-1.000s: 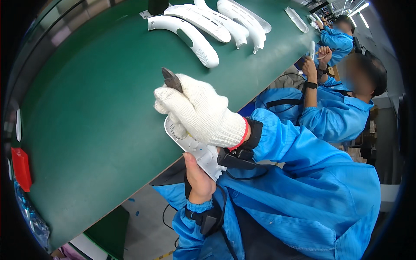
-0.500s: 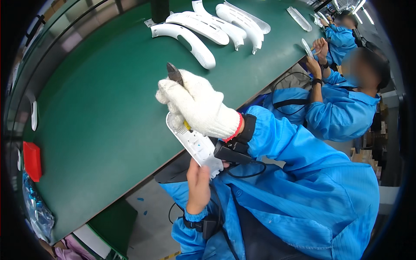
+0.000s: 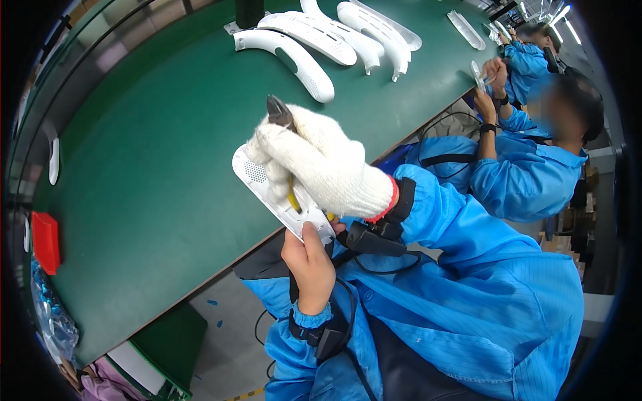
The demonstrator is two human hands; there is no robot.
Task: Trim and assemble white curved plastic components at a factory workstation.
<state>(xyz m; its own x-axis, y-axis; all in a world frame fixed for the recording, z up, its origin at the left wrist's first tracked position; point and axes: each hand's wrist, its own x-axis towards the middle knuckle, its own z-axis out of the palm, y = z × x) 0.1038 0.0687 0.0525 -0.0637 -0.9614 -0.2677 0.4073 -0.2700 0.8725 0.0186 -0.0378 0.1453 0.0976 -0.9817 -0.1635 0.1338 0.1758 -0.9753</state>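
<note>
My left hand, bare, grips the near end of a white plastic shell, its thumb lying on the inner side. The shell is long and narrow with a rounded, perforated far end, and it is held tilted at the table's near edge. My right hand, in a white knitted glove with a red cuff, is closed around pliers. Their dark jaws stick up out of the fist, while the yellow handles show below it, over the shell. The glove covers part of the shell's middle.
Several white curved shells lie at the back of the green table, by a dark post. A red bin and a clear plastic bag are at the left. A co-worker in blue sits at the right.
The shell has shifted up and to the left relative to the glove, and my left hand has risen with it. My right hand has moved slightly right; more of the yellow handles shows.
</note>
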